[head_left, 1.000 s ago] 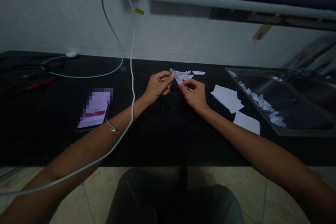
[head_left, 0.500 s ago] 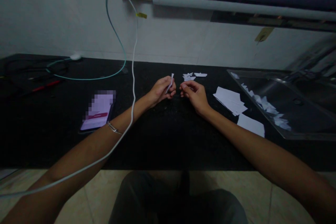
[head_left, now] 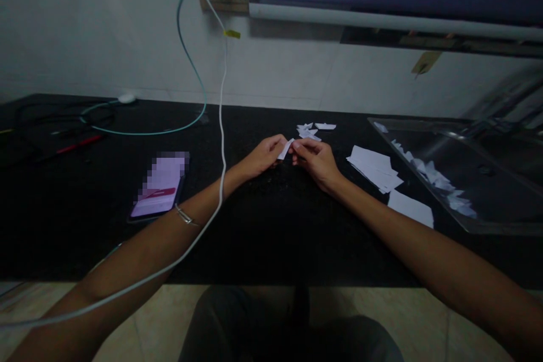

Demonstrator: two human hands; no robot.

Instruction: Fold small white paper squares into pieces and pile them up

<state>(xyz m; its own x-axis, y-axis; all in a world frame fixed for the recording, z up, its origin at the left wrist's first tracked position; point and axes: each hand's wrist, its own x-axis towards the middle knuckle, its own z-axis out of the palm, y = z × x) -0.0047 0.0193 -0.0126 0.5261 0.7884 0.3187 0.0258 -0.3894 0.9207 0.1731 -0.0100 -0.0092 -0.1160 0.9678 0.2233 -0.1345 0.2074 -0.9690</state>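
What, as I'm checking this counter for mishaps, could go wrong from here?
The white cable crosses the left forearm in this view, so it might snag when that arm moves. The folded paper pieces along the left edge of the sink could slide further in. The small folded paper between the left hand and right hand might crease unevenly.

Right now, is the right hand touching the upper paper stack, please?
Apart: the head view shows dark counter between the right hand and paper stack.
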